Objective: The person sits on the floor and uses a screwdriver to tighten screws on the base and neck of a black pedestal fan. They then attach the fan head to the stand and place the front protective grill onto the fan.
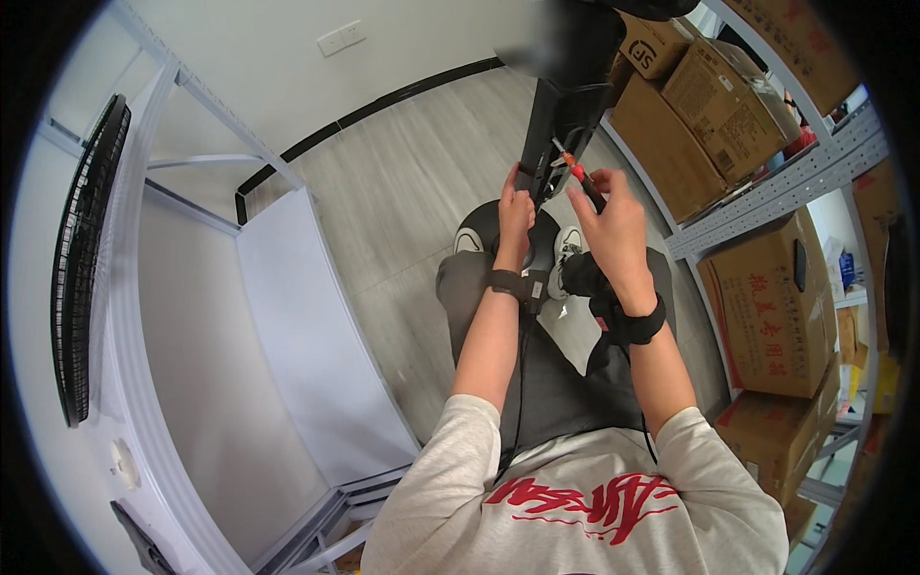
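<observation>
A black upright column [548, 120] rises in front of me from a dark round base [485, 222] on the floor between my feet. My left hand [516, 220] wraps its fingers round the left side of the column's lower part. In my right hand [615, 222] is a screwdriver [581, 175] with a black and red handle. Its metal shaft points up and left, and its tip is at the column's right side; whether it sits in a screw cannot be made out. The column's top is partly blurred.
Leaning at the far left is a large round black grille [91, 264] beside a white metal shelf [297, 335]. Cardboard boxes [767, 307] fill the rack [781, 177] on the right. A wall socket [341, 38] is on the back wall. Dark cables hang from my wristbands.
</observation>
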Action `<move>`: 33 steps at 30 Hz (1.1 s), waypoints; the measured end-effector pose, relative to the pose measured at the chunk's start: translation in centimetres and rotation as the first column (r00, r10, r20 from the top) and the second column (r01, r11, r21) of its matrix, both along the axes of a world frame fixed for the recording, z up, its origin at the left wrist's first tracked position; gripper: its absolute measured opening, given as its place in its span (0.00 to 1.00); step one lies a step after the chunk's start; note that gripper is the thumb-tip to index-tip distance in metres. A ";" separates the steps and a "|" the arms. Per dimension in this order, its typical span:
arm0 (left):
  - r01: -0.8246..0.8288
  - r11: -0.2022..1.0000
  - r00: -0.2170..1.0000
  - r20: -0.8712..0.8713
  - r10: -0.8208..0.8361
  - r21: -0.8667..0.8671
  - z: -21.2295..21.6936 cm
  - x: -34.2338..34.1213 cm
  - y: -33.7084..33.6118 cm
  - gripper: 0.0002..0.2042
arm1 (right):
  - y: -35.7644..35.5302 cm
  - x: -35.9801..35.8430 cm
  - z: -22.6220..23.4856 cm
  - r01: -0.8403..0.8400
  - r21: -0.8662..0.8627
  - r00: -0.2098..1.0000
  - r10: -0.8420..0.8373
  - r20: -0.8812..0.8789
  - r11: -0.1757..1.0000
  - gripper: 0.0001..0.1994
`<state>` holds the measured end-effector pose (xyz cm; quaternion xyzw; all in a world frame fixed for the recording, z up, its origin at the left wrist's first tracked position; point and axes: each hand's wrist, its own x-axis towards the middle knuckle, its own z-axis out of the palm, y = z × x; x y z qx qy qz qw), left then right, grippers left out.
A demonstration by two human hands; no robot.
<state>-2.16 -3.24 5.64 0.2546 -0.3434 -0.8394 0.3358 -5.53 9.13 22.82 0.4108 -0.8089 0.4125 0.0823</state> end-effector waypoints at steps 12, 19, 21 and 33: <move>0.012 1.000 1.000 -0.012 -0.013 -0.015 0.0 0.2 0.2 0.31 | 0.0 -0.6 0.1 0.070 0.005 0.991 -0.069 -0.112 0.998 0.17; 0.013 1.000 0.999 -0.038 -0.014 -0.027 -0.2 0.1 0.2 0.31 | -0.3 -1.6 -0.5 0.078 0.286 0.993 -0.101 0.067 0.955 0.16; 0.013 1.000 0.999 -0.035 -0.014 -0.024 -0.1 0.0 0.2 0.32 | -0.1 -1.1 -0.5 0.054 0.111 0.997 -0.047 -0.059 0.992 0.15; 0.006 1.000 0.999 -0.049 -0.006 -0.010 0.1 -0.2 0.6 0.32 | -0.3 -0.9 -0.7 0.079 0.087 0.997 -0.078 -0.025 0.993 0.16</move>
